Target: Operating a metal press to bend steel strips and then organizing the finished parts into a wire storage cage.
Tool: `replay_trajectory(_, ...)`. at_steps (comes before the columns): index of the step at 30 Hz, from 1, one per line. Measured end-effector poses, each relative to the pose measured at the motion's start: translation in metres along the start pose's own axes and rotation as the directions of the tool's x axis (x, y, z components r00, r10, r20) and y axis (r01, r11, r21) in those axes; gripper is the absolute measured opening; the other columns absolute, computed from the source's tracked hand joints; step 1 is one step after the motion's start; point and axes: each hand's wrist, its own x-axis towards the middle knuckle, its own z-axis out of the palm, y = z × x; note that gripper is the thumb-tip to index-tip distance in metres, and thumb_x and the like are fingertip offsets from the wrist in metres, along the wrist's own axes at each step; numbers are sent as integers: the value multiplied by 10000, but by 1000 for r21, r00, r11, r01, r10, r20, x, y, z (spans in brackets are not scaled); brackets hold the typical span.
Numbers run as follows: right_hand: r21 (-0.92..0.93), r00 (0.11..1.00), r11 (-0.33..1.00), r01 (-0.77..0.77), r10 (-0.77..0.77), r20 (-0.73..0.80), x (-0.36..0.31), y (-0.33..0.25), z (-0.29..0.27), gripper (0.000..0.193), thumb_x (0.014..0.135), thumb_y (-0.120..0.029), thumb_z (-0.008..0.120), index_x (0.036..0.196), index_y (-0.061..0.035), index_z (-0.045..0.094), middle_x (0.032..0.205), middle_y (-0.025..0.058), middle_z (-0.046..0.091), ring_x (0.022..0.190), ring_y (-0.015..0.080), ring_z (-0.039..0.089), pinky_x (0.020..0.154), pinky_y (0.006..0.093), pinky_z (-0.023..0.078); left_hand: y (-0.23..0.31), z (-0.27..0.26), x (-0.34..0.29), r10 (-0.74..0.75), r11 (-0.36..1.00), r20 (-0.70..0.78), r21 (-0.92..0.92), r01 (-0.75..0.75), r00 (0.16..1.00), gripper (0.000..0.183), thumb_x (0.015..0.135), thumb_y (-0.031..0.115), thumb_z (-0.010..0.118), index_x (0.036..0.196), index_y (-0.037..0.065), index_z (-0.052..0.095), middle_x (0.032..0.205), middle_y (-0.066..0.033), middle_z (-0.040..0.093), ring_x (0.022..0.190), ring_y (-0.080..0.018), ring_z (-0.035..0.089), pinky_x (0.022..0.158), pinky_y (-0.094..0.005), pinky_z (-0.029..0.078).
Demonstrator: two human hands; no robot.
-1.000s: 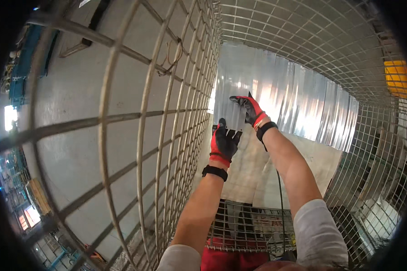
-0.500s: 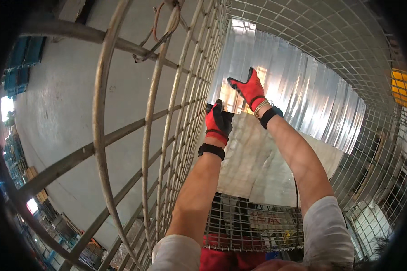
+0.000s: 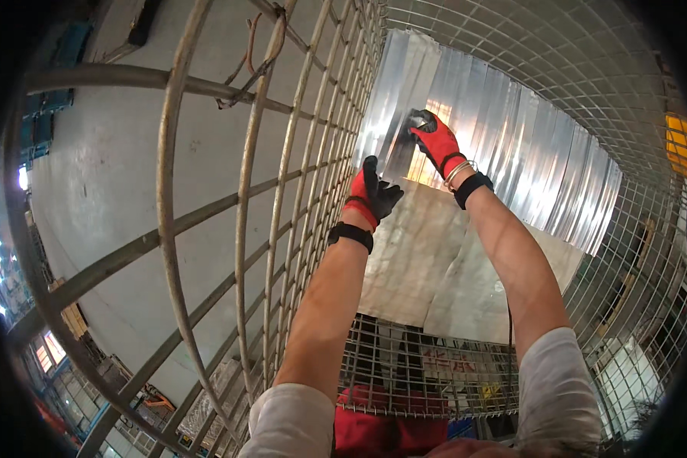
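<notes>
Shiny metal strips [image 3: 527, 145] lie side by side, overlapping, over a dull tan sheet [image 3: 435, 267] inside a wire mesh cage. My right hand [image 3: 437, 137], in a red and black glove, is closed in a pinch at the edge of a greyish metal strip [image 3: 416, 76] on the left side of the row. Its fingertips are partly hidden against the dark reflection. Lower and to the left, my left hand [image 3: 370, 195], gloved the same way, is open with thumb and fingers apart. It hovers near the strips' lower end, close to the mesh, holding nothing that shows.
A tall wire mesh wall [image 3: 252, 183] rises close along my left, with a twisted rusty wire [image 3: 256, 72] tied to it. More mesh [image 3: 626, 198] curves around the right and far sides. Below the tan sheet is near-side mesh [image 3: 435, 374]. A yellow object [image 3: 681, 145] stands beyond the right mesh.
My right hand has gone from spread fingers to a pinch on a strip, slightly lower. My left hand has turned, its fingers now spread rightward. The leftmost strips look shifted.
</notes>
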Motion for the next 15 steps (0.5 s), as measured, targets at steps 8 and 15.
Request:
replay_trajectory(8, 229, 985, 974, 4, -44, 170, -6, -37, -14, 426, 704, -162, 649, 1103, -100, 514, 849, 25, 588, 641, 112, 550, 589, 233, 458, 11, 2, 9, 12, 963, 273, -262, 62, 962, 485, 734, 284, 586, 1074, -36, 453, 1061, -196, 505, 932, -341, 502, 832, -412, 435)
replay_trajectory(15, 407, 995, 909, -94, 70, 73, -12, -37, -4, 592, 709, -148, 650, 1224, -75, 367, 823, 62, 576, 669, 113, 549, 547, 235, 436, -7, -2, -8, 209, 900, -47, 401, -173, 977, 456, 736, 346, 619, 1069, 92, 438, 822, -75, 506, 717, -219, 535, 703, -351, 482)
